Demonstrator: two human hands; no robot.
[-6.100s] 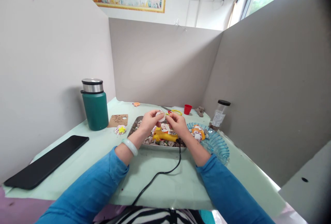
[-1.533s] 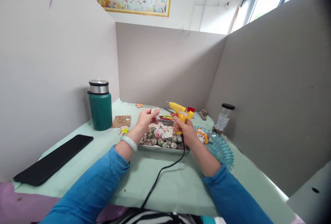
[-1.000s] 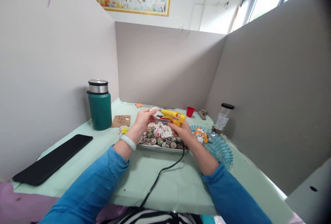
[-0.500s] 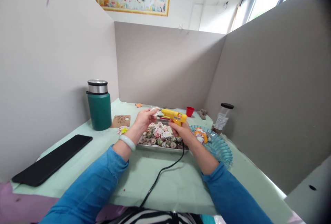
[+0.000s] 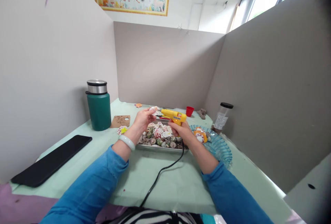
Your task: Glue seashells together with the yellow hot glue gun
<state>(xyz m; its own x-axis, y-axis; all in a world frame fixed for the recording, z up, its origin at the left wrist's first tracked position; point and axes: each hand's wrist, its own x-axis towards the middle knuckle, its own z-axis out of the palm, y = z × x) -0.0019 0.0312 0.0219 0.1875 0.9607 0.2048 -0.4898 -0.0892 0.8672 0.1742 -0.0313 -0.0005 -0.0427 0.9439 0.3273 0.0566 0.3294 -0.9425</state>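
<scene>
At the centre of the frame, the left hand (image 5: 141,120) pinches a pale piece (image 5: 154,109) between its fingers. The right hand (image 5: 184,131) has its fingers wrapped around the glue gun (image 5: 173,116), with the nozzle at the piece; whether they touch, I cannot tell. This gluing seems under way, not complete. Right of centre, the plate (image 5: 223,151) bears some colourful pieces (image 5: 203,136), which I judge already made. Under the hands, the tray (image 5: 160,149) holds many loose shells (image 5: 162,135), so much material seems left.
</scene>
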